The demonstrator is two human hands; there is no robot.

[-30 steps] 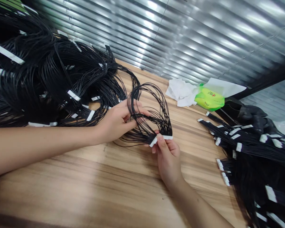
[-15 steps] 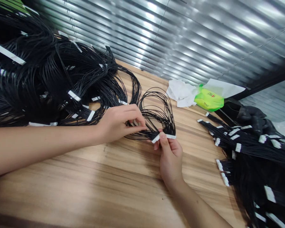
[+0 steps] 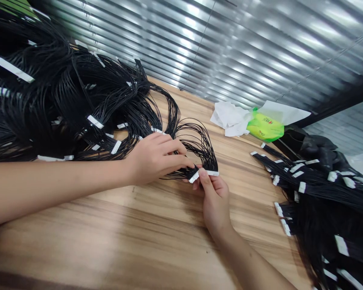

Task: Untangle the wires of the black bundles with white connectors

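A looped black wire harness [image 3: 199, 145] with two white connectors [image 3: 212, 173] lies on the wooden table [image 3: 133, 237] between my hands. My right hand [image 3: 214, 201] pinches the white connectors, its thumb pressed on them from above. My left hand [image 3: 157, 157] has its fingers curled over the wires just left of the connectors, pressing the loop flat. Behind my left hand rises a big tangled pile of black harnesses [image 3: 54, 96] with white connectors.
A second heap of straightened black harnesses [image 3: 320, 193] covers the table's right side. A green and white plastic bag [image 3: 264, 125] and crumpled white paper [image 3: 230, 117] lie at the back. A ribbed metal wall [image 3: 230, 48] runs behind the table.
The loop of wires has been pushed down and flattened. My left hand slid along the wires toward the connectors; my right hand barely moved.
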